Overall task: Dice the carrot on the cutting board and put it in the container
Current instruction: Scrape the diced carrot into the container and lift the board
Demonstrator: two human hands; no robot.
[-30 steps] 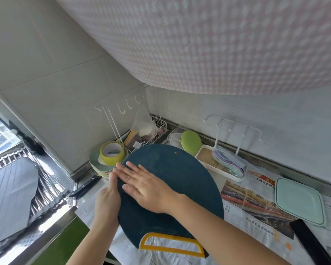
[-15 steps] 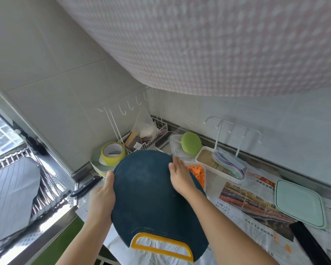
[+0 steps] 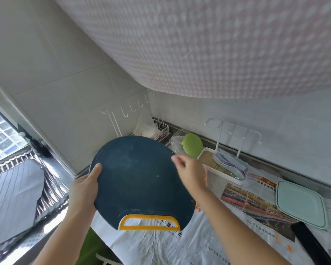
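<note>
The round dark blue cutting board (image 3: 141, 178) with a yellow handle is raised off the counter and tilted, its face bare. My left hand (image 3: 84, 190) grips its left edge, thumb on the top face. Blurred by motion, my right hand (image 3: 189, 173) is at the board's right rim with loosely bent fingers and nothing in it. Behind that hand only an orange sliver of the carrot container (image 3: 205, 177) shows. A few diced carrot bits (image 3: 198, 207) lie on the newspaper by the board's right edge.
Newspaper (image 3: 208, 245) covers the counter. At the back stand a green lid (image 3: 192, 148), a white tray (image 3: 237, 180) with stacked coloured pieces and a wire basket (image 3: 161, 129). A mint lid (image 3: 302, 203) and a black object (image 3: 311, 243) lie at the right.
The board has been lifted and tipped further up. My right hand slid from the middle of the board's face to its right rim. My left hand keeps its hold on the left edge.
</note>
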